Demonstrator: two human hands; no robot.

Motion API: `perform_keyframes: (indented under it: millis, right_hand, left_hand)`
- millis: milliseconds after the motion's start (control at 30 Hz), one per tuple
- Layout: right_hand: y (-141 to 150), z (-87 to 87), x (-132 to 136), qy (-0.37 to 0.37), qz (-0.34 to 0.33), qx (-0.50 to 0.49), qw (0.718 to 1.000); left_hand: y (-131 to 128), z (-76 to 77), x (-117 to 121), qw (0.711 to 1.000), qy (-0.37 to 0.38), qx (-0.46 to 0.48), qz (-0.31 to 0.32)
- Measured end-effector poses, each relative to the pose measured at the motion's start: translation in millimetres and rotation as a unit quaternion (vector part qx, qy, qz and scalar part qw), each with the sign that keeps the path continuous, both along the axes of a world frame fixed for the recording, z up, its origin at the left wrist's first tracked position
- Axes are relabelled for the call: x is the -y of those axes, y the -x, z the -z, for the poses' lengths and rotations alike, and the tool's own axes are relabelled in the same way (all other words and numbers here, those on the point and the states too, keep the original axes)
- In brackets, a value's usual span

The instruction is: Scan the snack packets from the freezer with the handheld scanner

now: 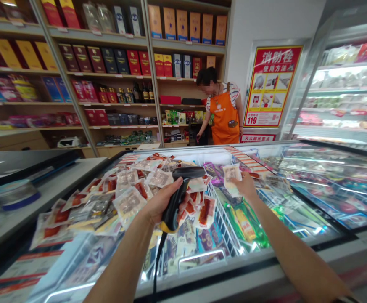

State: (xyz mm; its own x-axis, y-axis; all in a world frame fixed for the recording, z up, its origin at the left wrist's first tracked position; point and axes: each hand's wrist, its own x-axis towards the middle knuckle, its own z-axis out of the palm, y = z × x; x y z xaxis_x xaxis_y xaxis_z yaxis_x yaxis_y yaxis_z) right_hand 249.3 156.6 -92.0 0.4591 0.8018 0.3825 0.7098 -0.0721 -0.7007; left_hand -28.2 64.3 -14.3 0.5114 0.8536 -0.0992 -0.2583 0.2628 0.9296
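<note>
My left hand (162, 204) is wrapped round the handle of a black and yellow barcode scanner (188, 172), whose cord hangs down toward me. Its head points to the right. My right hand (248, 187) grips a pale sealed food packet (232, 174) to the right of the scanner. Clear and white sealed packets (128, 179), several with reddish-brown food inside, lie heaped on the freezer's glass top to the left. A reddish packet (206, 211) lies just beyond my left hand.
Under the glass of the chest freezer (259, 261), wire baskets hold green packages (244, 223) and other goods. A counter with a roll of tape (14, 193) stands at the left. Behind the freezer, a person in an orange apron (224, 118) stands beside shelves of boxes.
</note>
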Motion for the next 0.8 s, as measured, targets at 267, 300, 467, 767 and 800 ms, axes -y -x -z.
perform_keyframes:
  millis: [267,300,467,767,800]
  right_hand:
    - [-61,-5.1,7,-0.014,0.188,0.102,0.977]
    - [-54,-8.8,9,-0.052,0.2,0.127,0.97]
    - [26,-24.2,5,-0.054,-0.041,0.158,0.985]
    - [116,-21.4,-13,0.07,-0.162,0.139,0.974]
    - [113,-19.2,-14,0.061,-0.16,0.109,0.979]
  left_hand:
    - [24,-3.1,-10,0.994,-0.009,-0.052,-0.098]
    - [26,-2.5,-12,0.993,-0.013,-0.056,-0.104]
    - [30,-3.4,-11,0.989,-0.024,-0.074,-0.125]
    - [29,-7.5,-8,0.988,-0.025,-0.091,-0.12]
    - [29,-7.4,-8,0.988,-0.025,-0.09,-0.12]
